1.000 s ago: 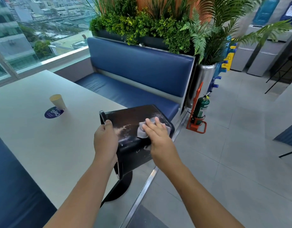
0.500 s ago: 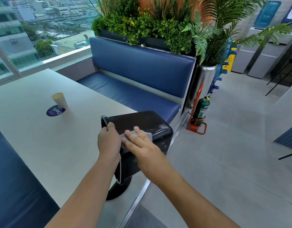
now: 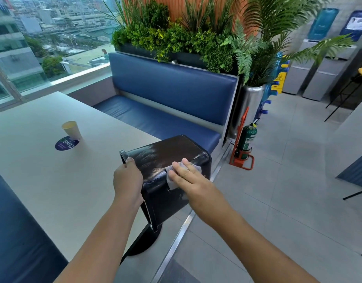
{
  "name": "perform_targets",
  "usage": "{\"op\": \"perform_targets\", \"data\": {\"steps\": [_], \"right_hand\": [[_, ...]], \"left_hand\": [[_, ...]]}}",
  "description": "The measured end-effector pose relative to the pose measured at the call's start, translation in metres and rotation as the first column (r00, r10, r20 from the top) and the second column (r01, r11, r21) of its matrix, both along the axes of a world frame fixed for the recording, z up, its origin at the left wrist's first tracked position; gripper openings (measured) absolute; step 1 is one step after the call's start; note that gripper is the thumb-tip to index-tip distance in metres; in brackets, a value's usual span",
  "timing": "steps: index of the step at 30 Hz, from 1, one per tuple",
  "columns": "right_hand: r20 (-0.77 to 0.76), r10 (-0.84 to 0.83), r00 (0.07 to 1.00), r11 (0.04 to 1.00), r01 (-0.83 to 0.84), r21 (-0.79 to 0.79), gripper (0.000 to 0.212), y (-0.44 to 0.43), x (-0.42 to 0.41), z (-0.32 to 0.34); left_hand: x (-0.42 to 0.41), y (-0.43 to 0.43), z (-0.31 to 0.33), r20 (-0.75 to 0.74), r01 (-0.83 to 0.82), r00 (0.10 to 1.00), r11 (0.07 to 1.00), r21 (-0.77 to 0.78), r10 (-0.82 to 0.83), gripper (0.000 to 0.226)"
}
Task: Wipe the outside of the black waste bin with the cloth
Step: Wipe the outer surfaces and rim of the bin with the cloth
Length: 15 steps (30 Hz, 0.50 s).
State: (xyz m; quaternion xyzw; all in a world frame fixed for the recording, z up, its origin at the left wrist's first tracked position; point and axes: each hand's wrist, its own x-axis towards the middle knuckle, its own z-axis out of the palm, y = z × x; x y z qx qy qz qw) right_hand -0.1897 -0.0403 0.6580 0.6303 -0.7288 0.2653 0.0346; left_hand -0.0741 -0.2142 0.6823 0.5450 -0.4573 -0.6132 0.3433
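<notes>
R hand [image 3: 189, 177] w/ cloth [image 3: 173, 183] slid right along top of black waste bin [image 3: 166, 155] vs 0.5 s ago, away from L hand [image 3: 128, 180]. R fingers [image 3: 186, 167] straight, flat, pressing cloth on bin. L fingers curled round bin rim, gripping. Bin tipped on side at desk [image 3: 43, 180] corner, base pointing away. Paper cup [image 3: 72, 129] well left on desk.

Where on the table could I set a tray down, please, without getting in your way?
The table is bare between the paper cup and the left hand, and beyond the cup toward the window. It is crowded at the right edge, where the left hand grips the black waste bin and the right hand presses the cloth.
</notes>
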Motion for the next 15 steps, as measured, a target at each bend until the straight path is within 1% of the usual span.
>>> {"op": "perform_targets", "data": {"steps": [1,2,3,5,7,9,11,13,15], "right_hand": [[-0.001,0.016,1.0,1.0,-0.016,-0.008,0.091,0.002,-0.002,0.001],[0.018,-0.007,1.0,1.0,0.007,-0.024,0.088,0.006,-0.011,0.002],[0.05,-0.064,0.997,0.997,0.066,-0.031,0.083,0.011,-0.026,0.001],[0.118,-0.202,0.972,0.979,0.199,0.034,0.078,0.022,-0.056,0.003],[0.116,-0.266,0.957,0.963,0.259,0.072,0.08,0.022,-0.069,0.005],[0.121,-0.223,0.967,0.974,0.218,0.053,0.076,0.008,-0.054,0.008],[0.122,-0.13,0.984,0.992,0.128,0.023,0.072,-0.008,-0.028,0.01],[0.128,-0.062,0.99,0.998,0.065,-0.02,0.076,-0.014,-0.014,0.01],[0.157,-0.101,0.982,0.993,0.11,-0.048,0.079,-0.012,-0.029,0.009]], "left_hand": [[0.0,-0.002,-0.002,0.004,0.003,1.0,1.0,-0.002,-0.003,0.039],[0.001,-0.003,-0.003,0.01,0.007,1.0,1.0,-0.007,-0.007,0.042],[0.003,-0.005,-0.004,0.02,0.016,1.0,1.0,-0.018,-0.016,0.048],[0.007,-0.005,-0.004,0.055,0.034,0.998,0.997,-0.074,-0.03,0.058],[0.008,0.004,0.002,0.096,0.064,0.994,0.985,-0.159,-0.049,0.059],[0.005,0.018,0.007,0.143,0.106,0.987,0.959,-0.264,-0.07,0.052],[0.001,0.035,0.013,0.217,0.156,0.973,0.918,-0.364,-0.079,0.048],[0.0,0.049,0.018,0.237,0.176,0.969,0.883,-0.435,-0.077,0.046],[0.003,0.055,0.019,0.231,0.178,0.97,0.856,-0.485,-0.071,0.046]]}}
